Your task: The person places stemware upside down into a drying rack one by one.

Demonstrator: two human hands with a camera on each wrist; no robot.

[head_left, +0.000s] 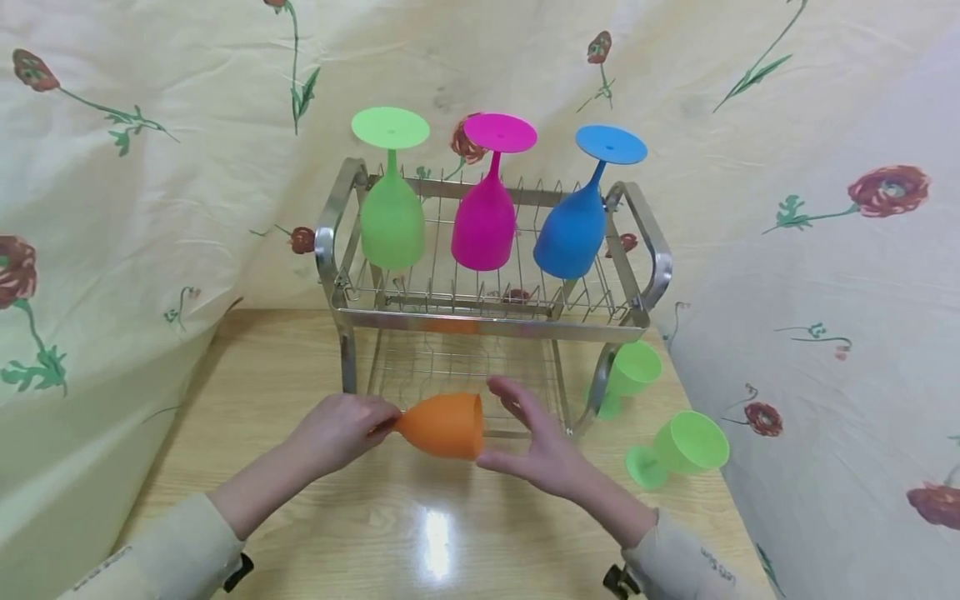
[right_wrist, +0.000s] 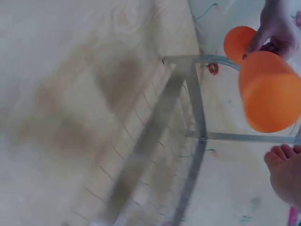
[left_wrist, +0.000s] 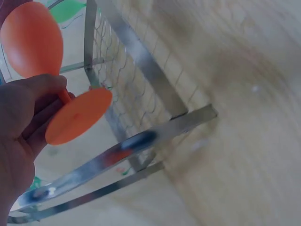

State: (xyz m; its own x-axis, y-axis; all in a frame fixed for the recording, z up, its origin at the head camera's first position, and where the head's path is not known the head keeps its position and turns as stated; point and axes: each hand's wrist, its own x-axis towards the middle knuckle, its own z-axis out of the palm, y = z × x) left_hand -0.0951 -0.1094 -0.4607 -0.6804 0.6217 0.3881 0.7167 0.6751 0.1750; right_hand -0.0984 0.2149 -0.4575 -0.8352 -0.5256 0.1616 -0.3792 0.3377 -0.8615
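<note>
"Goblet (head_left: 441, 426) position?"

"Sideways above the counter (head_left: 360, 542), before the rack (head_left: 491, 322); left hand (head_left: 341, 433) pinching its stem, right hand (head_left: 545, 448) with fingers spread near the rim."

"Step?"

"Likely turning it for racking; next seems to call for right fingers round its bowl."

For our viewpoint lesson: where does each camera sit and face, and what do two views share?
Head: on head, facing forward and down at orange goblet and dish rack; left hand, right hand, forearms, sleeves show.
Left wrist: worn there, facing goblet's foot; left hand shows.
Right wrist: worn there, facing goblet's mouth; both hands show.
Both wrist views share: goblet, rack.
</note>
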